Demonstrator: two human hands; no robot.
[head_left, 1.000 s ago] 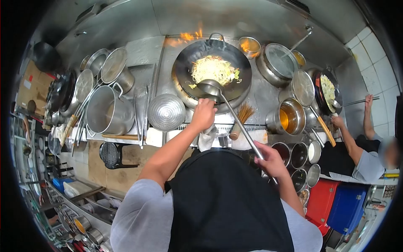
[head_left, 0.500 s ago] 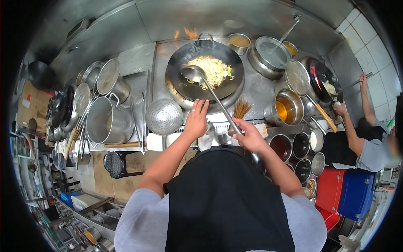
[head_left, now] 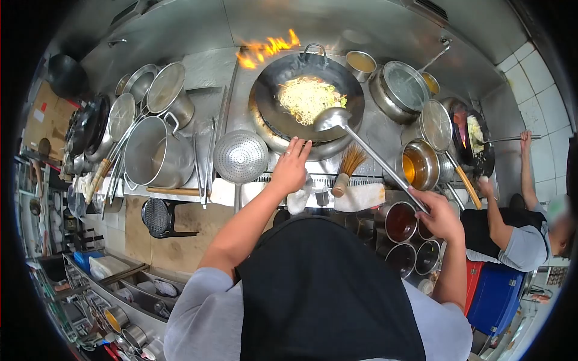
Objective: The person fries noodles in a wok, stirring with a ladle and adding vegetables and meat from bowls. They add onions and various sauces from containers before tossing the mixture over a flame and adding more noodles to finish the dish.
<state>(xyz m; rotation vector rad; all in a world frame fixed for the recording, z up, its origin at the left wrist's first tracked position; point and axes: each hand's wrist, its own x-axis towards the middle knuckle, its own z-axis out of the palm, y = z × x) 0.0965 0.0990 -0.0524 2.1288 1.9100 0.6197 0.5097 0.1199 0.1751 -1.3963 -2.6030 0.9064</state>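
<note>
My left hand (head_left: 290, 173) is at the near rim of a black wok (head_left: 265, 108), its fingers curled over the edge; what lies under the palm is hidden. Noodles with bits of green vegetable (head_left: 310, 99) sit in the middle of the wok. In my right hand (head_left: 441, 215) is the end of a long-handled steel ladle (head_left: 385, 161). The ladle's bowl rests low in the wok, at the right edge of the noodles. Orange flames (head_left: 268, 49) rise behind the wok's far left rim.
Left of the wok lies a perforated skimmer (head_left: 241, 157), with a large pot (head_left: 147, 153) beyond. A bamboo brush (head_left: 349, 165) stands by the near right rim. Right are an oil pot (head_left: 418, 163), a sieve (head_left: 436, 125) and sauce pots (head_left: 400, 221). Another person (head_left: 512, 231) works at a second wok.
My right hand has drawn back to the right, and the ladle's bowl has moved from the left of the noodles to their right. The flames have grown. My left hand stays at the rim.
</note>
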